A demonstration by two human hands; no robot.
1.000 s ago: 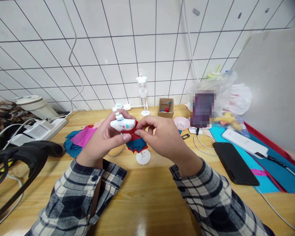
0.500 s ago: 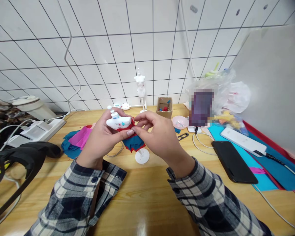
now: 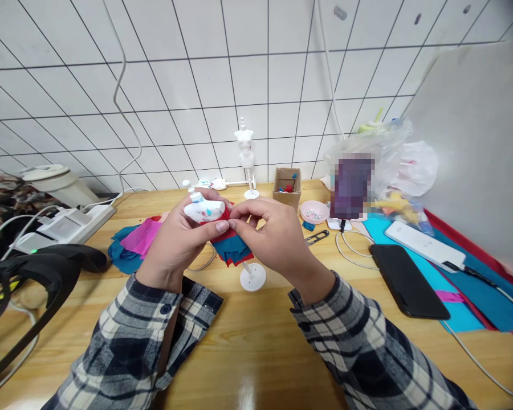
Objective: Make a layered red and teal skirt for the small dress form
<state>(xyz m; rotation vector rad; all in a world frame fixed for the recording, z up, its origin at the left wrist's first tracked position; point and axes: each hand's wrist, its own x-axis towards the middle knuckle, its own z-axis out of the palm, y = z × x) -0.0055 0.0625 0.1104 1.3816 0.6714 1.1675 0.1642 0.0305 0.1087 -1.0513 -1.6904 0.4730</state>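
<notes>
A small white toy mannequin (image 3: 205,210) is tilted to the left, its round stand base (image 3: 253,277) hanging off the lower right. It wears a skirt (image 3: 231,250) of crinkled red and blue sheet material. My left hand (image 3: 171,242) is wrapped round the mannequin's torso, with the thumb pressed at the waist. My right hand (image 3: 273,233) pinches the red top edge of the skirt close to the left thumb, and its fingertips are partly hidden.
Behind stand a second mannequin (image 3: 244,145), a small cardboard box (image 3: 287,196) and a pink bowl (image 3: 314,213). Thread snips (image 3: 318,237) and a black phone (image 3: 410,282) lie to the right. Coloured sheets (image 3: 132,242), a power strip (image 3: 68,228) and a black headset (image 3: 47,296) are left.
The mannequin has tipped slightly further, its base swinging right and a little toward me. Both hands keep their hold, and the right fingers have closed in nearer the waist.
</notes>
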